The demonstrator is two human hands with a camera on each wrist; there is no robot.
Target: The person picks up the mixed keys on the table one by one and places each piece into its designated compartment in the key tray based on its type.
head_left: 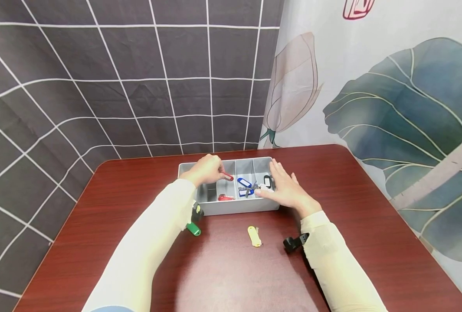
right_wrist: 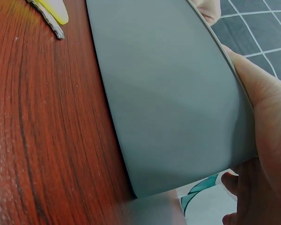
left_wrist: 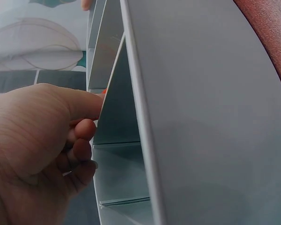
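A grey divided storage box (head_left: pixel 236 208) stands on the table. Over one of its middle compartments my left hand (head_left: pixel 208 169) pinches a red key tag (head_left: pixel 227 176) between thumb and fingertips; in the left wrist view a divider hides most of it. Another red key tag (head_left: pixel 225 197) lies in the compartment below. To its right are blue key tags (head_left: pixel 244 182) with keys. A black key tag (head_left: pixel 267 181) sits in the rightmost compartment. My right hand (head_left: pixel 289 190) rests against the box's right end, fingers extended, its thumb (right_wrist: pixel 246 70) reaching over the rim.
In front of the box a yellow key tag (head_left: pixel 254 236) with a key lies on the reddish-brown table (head_left: pixel 231 277). A green key tag (head_left: pixel 193 229) lies beside my left sleeve, partly covered. Behind the table hang a dark gridded curtain (head_left: pixel 184 99) and a leaf-patterned one (head_left: pixel 394 112).
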